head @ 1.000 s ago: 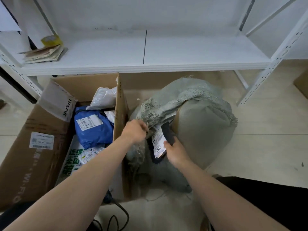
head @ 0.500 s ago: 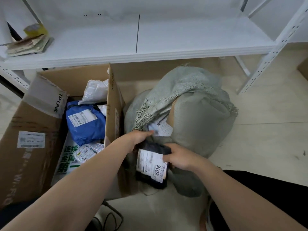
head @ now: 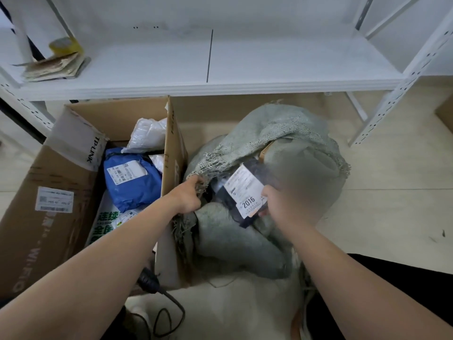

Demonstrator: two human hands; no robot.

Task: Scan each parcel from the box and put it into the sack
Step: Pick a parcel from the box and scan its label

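Head camera, looking down at the floor beneath a white shelf (head: 245,62). A grey-green woven sack (head: 247,241) is slumping in the middle, just right of an open cardboard box (head: 171,173). The left hand (head: 187,198) is pinching the sack's frayed rim, its fingers clenched on the fabric and lifting the mouth open. The right hand (head: 282,208) is grasping a dark parcel (head: 245,190) by its near right edge, fingers curled around it. The parcel is sitting at the sack's mouth, partly under the lifted rim, with a white label marked 2016 facing up. In the box, a blue parcel (head: 133,180) and a white parcel (head: 147,134) are waiting.

Likely risk: the mouth looks narrow and floppy, so the parcel could snag on loose threads, or slide out onto the floor if the rim sags.

Hard to make out: blur is smearing the sack's right side, the parcel is hiding the right fingertips, and the left arm is half covering a black corded handle (head: 149,280), perhaps the scanner
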